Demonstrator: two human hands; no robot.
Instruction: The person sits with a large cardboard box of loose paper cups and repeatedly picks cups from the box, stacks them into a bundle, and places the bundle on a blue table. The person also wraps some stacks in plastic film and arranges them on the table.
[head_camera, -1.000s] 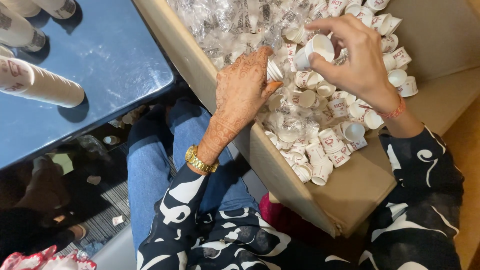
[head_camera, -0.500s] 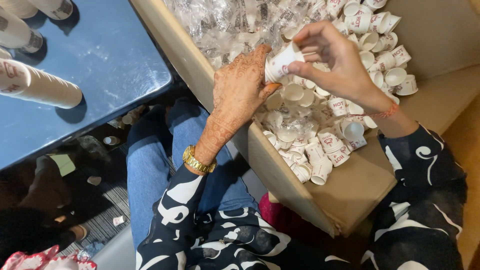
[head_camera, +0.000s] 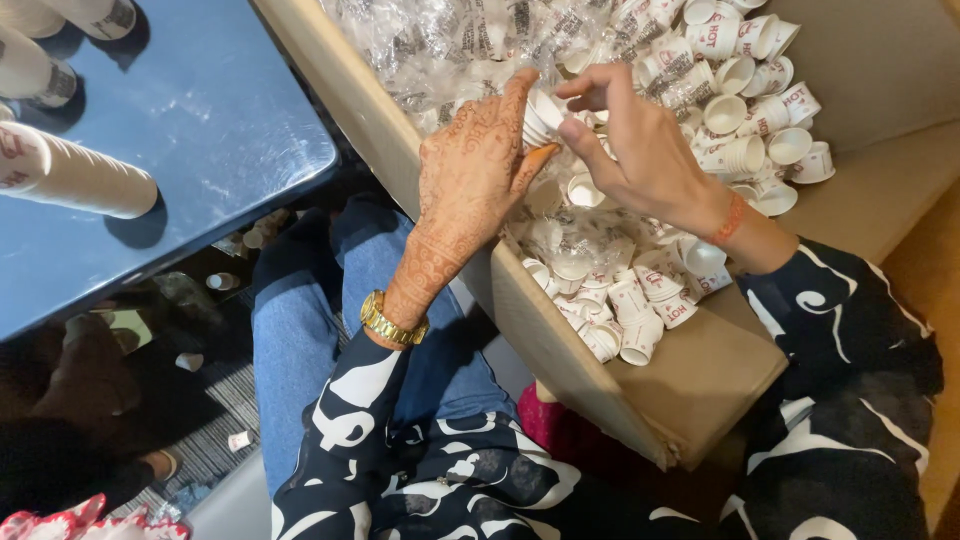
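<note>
Paper cups (head_camera: 541, 118) — pinched by both hands' fingers (head_camera: 580, 135) — hover inside the crowded box's rim (head_camera: 545, 320).

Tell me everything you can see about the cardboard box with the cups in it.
The cardboard box is plain brown, open at the top, and seen from above. It sits tilted beside the person's knees, next to a blue table. Inside lie many loose small white paper cups with red print and crumpled clear plastic wrap. The left hand reaches over its near wall; the right hand is inside.
</note>
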